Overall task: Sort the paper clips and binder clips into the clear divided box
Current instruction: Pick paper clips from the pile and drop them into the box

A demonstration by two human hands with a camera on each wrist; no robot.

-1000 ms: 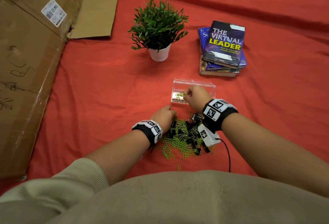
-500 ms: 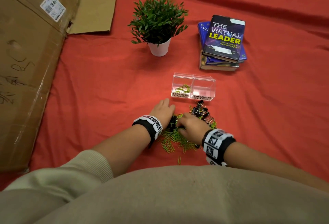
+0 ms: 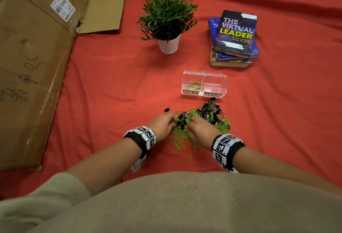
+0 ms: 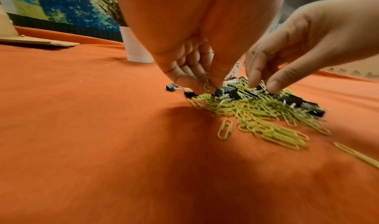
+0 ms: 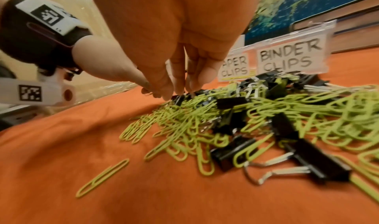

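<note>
A mixed pile of green paper clips [image 3: 180, 140] [image 5: 184, 125] and black binder clips [image 3: 208, 111] [image 5: 287, 128] lies on the red cloth in front of me. Beyond it stands the clear divided box [image 3: 214, 77] [image 5: 291, 55], labelled PAPER CLIPS on the left and BINDER CLIPS on the right. A few paper clips [image 3: 194, 85] lie in its left compartment; the right one looks bare. My left hand [image 3: 173, 120] [image 4: 207, 88] pinches a green paper clip at the pile's left edge. My right hand [image 3: 191, 123] [image 4: 263, 85] [image 5: 174, 93] points fingertips down onto the pile, thumb and finger apart.
A potted plant [image 3: 168, 19] and a stack of books [image 3: 235, 36] stand behind the box. Flattened cardboard [image 3: 33, 66] covers the left side. One binder clip [image 3: 167, 110] lies loose left of the pile, and a single paper clip [image 3: 190, 158] lies on the near side.
My right hand has come back from the box's paper clip compartment to the pile. My left hand has stayed at the pile's left edge and now pinches a clip.
</note>
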